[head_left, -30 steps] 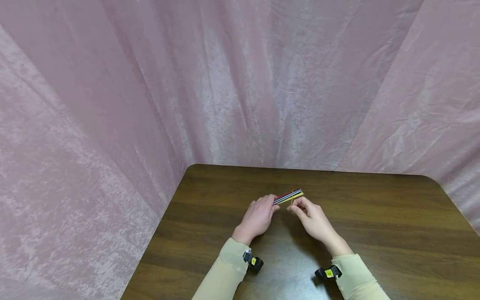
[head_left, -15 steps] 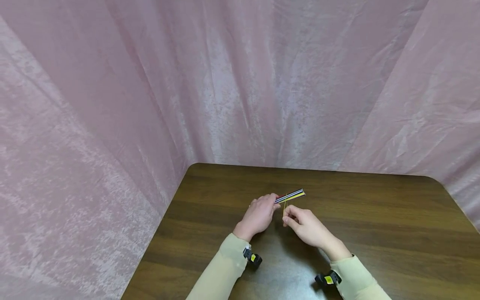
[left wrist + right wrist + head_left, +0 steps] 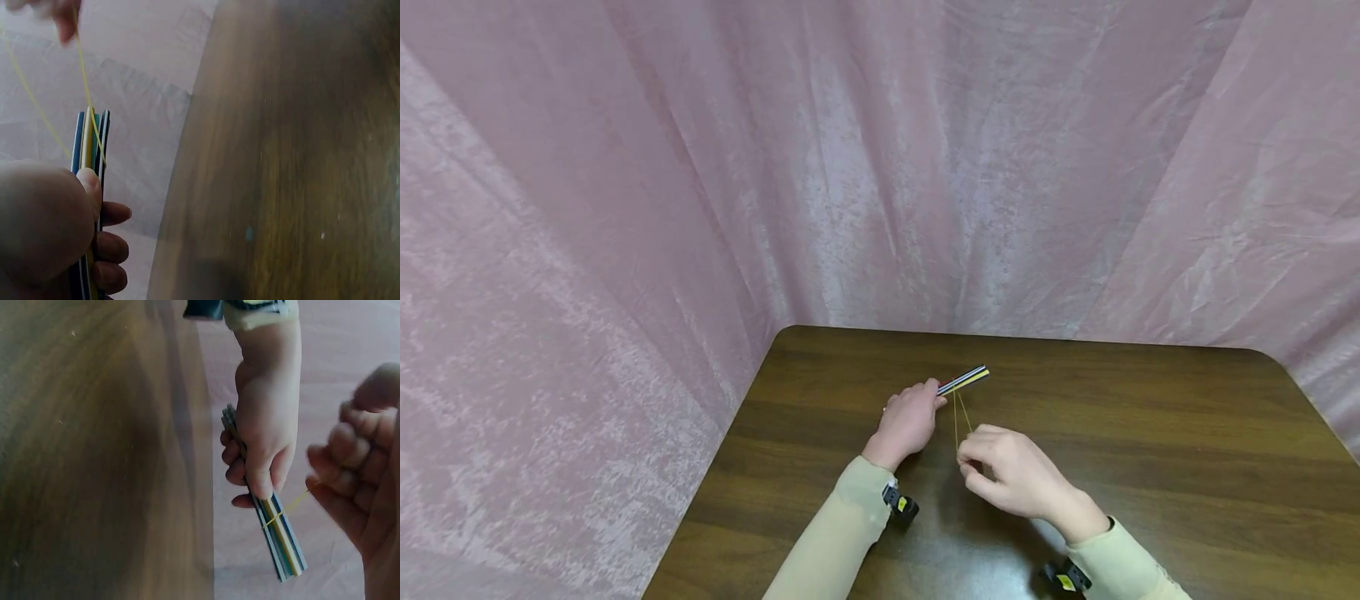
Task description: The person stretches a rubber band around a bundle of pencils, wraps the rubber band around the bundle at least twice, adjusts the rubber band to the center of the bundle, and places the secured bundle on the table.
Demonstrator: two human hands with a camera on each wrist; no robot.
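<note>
My left hand (image 3: pixel 906 427) grips a bundle of slim pencil-like sticks (image 3: pixel 967 380) in blue, yellow, teal, black and white, with a little red. The ends stick out past its thumb and forefinger, pointing to the far right. A thin yellow rubber band (image 3: pixel 83 72) loops around the bundle just ahead of the left thumb. Nearer the body, my right hand (image 3: pixel 1018 475) holds the band with curled fingers and pulls it taut in two strands. In the right wrist view the band crosses the striped sticks (image 3: pixel 282 544) and runs to the right fingertips (image 3: pixel 315 482).
Both hands are above a brown wooden table (image 3: pixel 1150 433) with rounded far corners. A pink velvety curtain (image 3: pixel 880 167) hangs behind the table and along its left. Small black cameras (image 3: pixel 901 505) are strapped to both wrists.
My right hand has drawn back toward the body, stretching the rubber band from close at the bundle into a long loop. The band's place on the sticks has shifted toward the left hand.
</note>
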